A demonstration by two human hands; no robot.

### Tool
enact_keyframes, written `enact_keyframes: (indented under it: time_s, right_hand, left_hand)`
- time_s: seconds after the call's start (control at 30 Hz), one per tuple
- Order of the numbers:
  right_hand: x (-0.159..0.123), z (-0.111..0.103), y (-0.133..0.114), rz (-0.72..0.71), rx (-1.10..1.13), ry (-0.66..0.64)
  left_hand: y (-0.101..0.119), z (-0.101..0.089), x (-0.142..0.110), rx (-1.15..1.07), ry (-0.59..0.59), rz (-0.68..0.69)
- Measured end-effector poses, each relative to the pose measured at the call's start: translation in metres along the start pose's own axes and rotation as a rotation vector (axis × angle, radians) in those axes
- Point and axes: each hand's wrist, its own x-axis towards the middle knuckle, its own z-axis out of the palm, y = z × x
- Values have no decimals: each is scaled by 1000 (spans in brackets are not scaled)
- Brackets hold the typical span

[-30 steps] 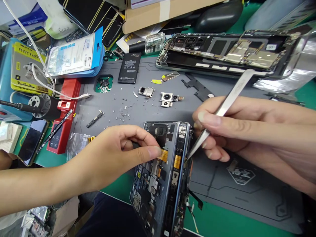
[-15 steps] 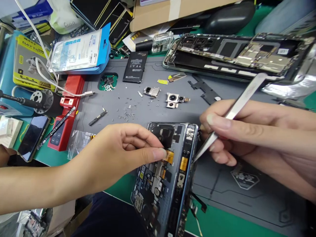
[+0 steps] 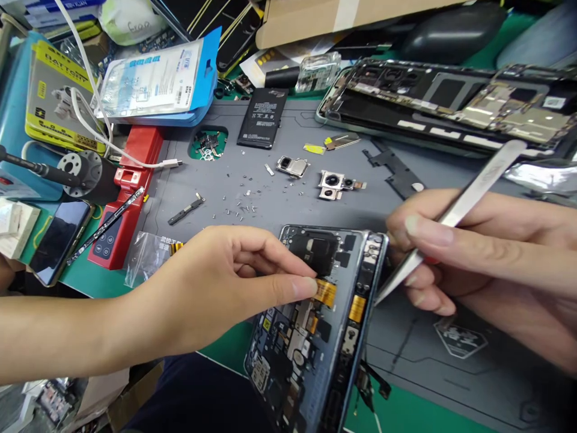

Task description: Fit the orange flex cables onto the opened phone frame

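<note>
Phone frame [image 3: 315,355]: tilted over the tabletop's [image 3: 419,415] near edge.
Left hand [image 3: 216,288]: pinches the gold ribbon [image 3: 326,293]; a light, crease-free hold seems best.
Right hand [image 3: 491,252]: pinches tweezers [image 3: 469,201], tips just beside the frame; a steady angle seems wise.

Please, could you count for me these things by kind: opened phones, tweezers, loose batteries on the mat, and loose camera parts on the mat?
Opened phones: 2
Tweezers: 1
Loose battery: 1
Loose camera parts: 2
Total: 6
</note>
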Motion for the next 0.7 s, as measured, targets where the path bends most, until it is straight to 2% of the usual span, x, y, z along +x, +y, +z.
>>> enact_keyframes:
  time_s: [0.13,0.2,0.37,0.5,0.6,0.7]
  right_hand:
    - [-4,-25,17,-29,28,60]
    - [-5,-31,22,-23,21,66]
    - [-5,-21,20,86,-43,-8]
    - [-2,-14,18,4,-57,33]
    - [-1,-14,14,-27,-102,59]
    - [-3,-11,4,-18,-155,64]
  left_hand:
    - [0,0,2,62,5,19]
    - [-2,-1,1,97,3,35]
    - [-11,-5,-2,136,-23,66]
    - [-20,-8,-6,188,27,90]
    - [-27,-8,-13,229,49,193]
    - [-38,-11,-25,346,45,404]
